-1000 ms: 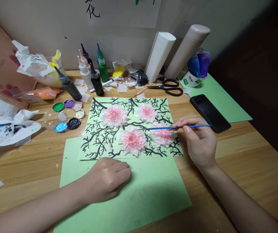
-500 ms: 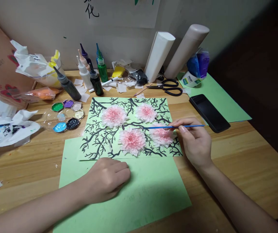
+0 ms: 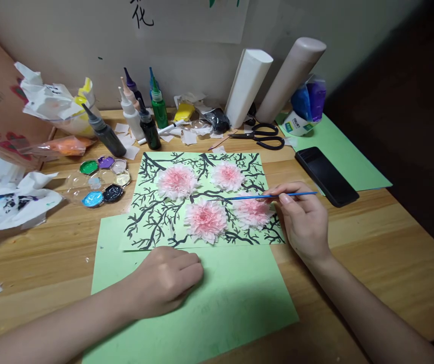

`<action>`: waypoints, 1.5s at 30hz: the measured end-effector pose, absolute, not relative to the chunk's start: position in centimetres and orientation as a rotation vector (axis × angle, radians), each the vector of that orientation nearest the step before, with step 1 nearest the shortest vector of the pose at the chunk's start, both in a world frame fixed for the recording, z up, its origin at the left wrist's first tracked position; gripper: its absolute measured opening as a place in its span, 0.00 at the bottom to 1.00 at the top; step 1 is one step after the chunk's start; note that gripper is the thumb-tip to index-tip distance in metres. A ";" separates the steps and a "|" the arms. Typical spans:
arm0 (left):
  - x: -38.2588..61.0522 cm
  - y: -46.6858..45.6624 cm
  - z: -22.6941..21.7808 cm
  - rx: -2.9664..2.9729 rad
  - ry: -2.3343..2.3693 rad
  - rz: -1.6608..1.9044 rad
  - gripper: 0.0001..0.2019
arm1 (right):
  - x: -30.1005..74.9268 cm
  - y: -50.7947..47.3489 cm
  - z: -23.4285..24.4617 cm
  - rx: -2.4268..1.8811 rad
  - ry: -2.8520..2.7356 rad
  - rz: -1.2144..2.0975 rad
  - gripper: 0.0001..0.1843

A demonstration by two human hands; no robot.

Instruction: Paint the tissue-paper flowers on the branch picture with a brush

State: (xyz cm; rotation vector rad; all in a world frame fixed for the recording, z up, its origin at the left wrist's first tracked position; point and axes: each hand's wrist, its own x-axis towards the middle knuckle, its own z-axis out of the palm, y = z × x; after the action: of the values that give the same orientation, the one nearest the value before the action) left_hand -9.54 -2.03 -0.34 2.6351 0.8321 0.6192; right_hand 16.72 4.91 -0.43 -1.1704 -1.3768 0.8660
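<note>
My right hand (image 3: 304, 222) pinches a thin blue paintbrush (image 3: 252, 197), held almost level with its tip pointing left. The brush crosses over a pink paper flower (image 3: 253, 215), and its tip is close to the top of another pink flower (image 3: 206, 220). Several such flowers sit on a light green sheet (image 3: 141, 194) painted with black branches. Whether the tip touches the sheet I cannot tell. My left hand (image 3: 171, 278) rests as a loose fist on a plain green sheet (image 3: 239, 303) below the painting, with no object showing in it.
Left of the painting lies a paint palette (image 3: 103, 181) beside a stained tissue (image 3: 15, 202) with another brush. Paint bottles (image 3: 150, 126) stand behind, near black scissors (image 3: 264, 135). A phone (image 3: 326, 176) lies at right. A white roll (image 3: 249, 88) leans against the wall.
The brush's handle end has tipped up slightly and shifted a little left with my right hand. My left hand has stayed in place.
</note>
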 end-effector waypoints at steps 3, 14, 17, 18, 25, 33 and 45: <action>-9.6 -2.1 -0.3 2.639 0.831 0.615 0.12 | 16.8 4.9 -0.4 -1.162 -1.367 0.855 0.07; -9.5 -2.2 -0.3 2.637 0.829 0.629 0.12 | 16.9 5.1 -0.3 -1.128 -1.341 0.828 0.05; -9.6 -2.2 -0.3 2.640 0.831 0.632 0.12 | 17.0 5.1 -0.2 -1.120 -1.327 0.805 0.06; -9.6 -2.2 -0.3 2.642 0.833 0.632 0.12 | 17.0 5.2 -0.2 -1.125 -1.333 0.805 0.07; -9.6 -2.1 -0.4 2.655 0.830 0.612 0.12 | 16.8 4.9 -0.2 -1.161 -1.421 0.805 0.07; -9.5 -2.0 -0.2 2.642 0.831 0.617 0.12 | 16.4 4.8 0.2 -1.181 -1.436 0.847 0.06; -9.6 -2.1 -0.2 2.637 0.827 0.608 0.12 | 16.9 4.9 0.1 -1.140 -1.386 0.783 0.06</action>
State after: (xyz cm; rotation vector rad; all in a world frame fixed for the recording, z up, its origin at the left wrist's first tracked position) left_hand -9.58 -2.09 -0.17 2.6369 0.8270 0.6080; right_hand 16.90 4.92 0.08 -1.1404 -1.3859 0.7833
